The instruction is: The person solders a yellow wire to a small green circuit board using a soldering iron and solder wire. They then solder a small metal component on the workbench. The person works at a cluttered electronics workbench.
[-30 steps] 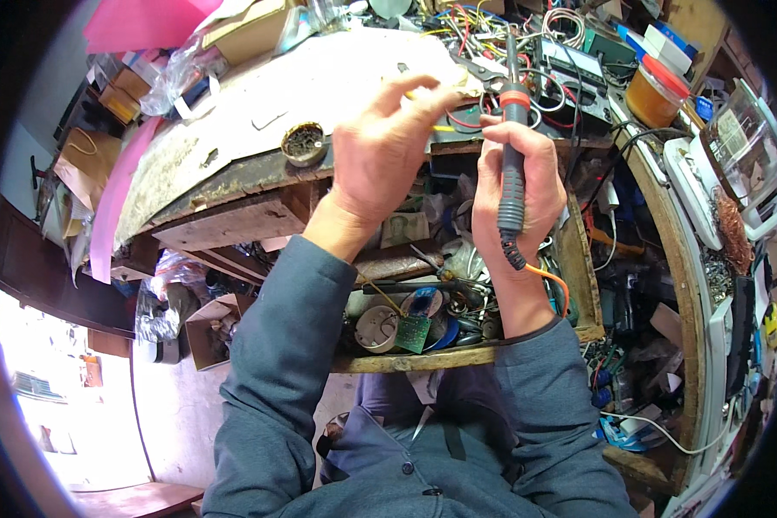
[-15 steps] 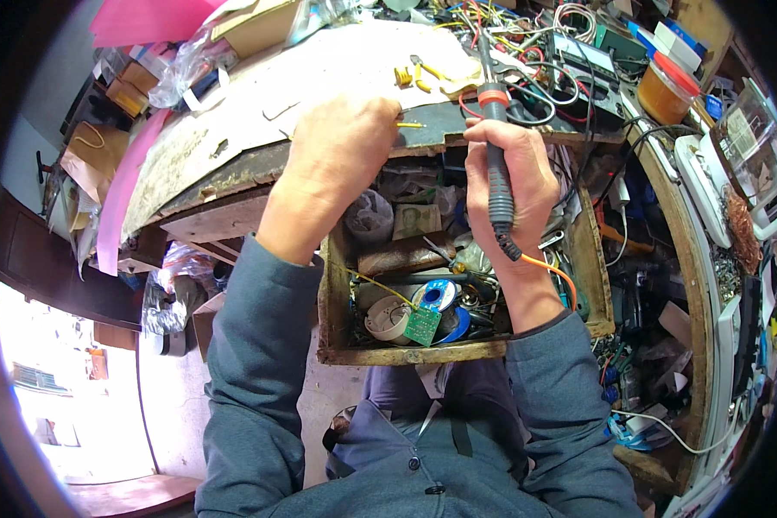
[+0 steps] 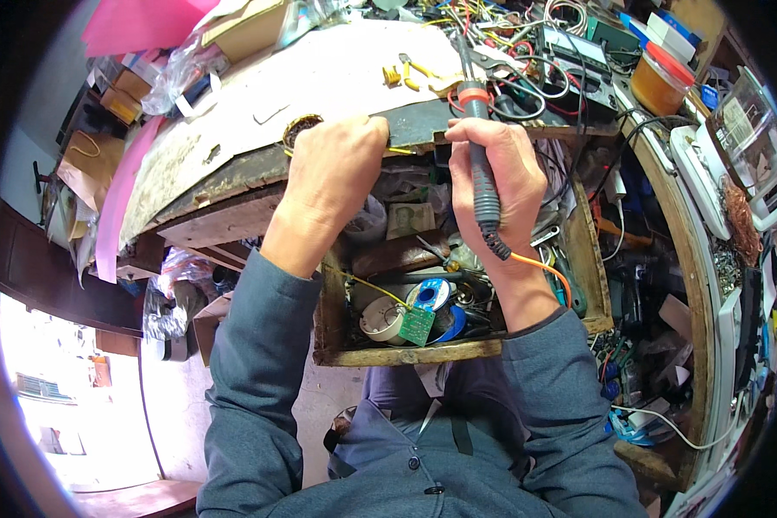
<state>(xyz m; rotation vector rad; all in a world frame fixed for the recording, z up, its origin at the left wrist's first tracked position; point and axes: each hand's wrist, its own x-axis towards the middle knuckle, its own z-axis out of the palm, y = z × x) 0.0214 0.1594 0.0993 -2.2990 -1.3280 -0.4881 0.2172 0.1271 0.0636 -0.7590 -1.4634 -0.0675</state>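
Note:
My left hand (image 3: pixel 338 164) is a closed fist at the bench's front edge. A short yellow wire end (image 3: pixel 400 152) sticks out of its right side. Just beyond this fist sits a small round tin (image 3: pixel 302 131) with dark contents, partly hidden by the hand. My right hand (image 3: pixel 502 177) grips a soldering iron (image 3: pixel 485 190) by its black ribbed handle, the shaft pointing away from me. An orange cord (image 3: pixel 544 264) runs from the handle along my wrist. Below, a small green circuit board (image 3: pixel 417 325) with a yellow wire hangs over the open drawer (image 3: pixel 406 354).
In the drawer are a blue solder spool (image 3: pixel 445 292), a white round cup (image 3: pixel 380 318) and a brown case (image 3: pixel 399 254). Yellow-handled pliers (image 3: pixel 408 72) lie on the bench paper (image 3: pixel 233 129). Tangled cables, a meter (image 3: pixel 570 56) and a red-lidded jar (image 3: pixel 662 82) stand right.
Both hands have shifted a little to the left, the soldering iron moving along with my right one. The round tin beside my left fist has come into sight.

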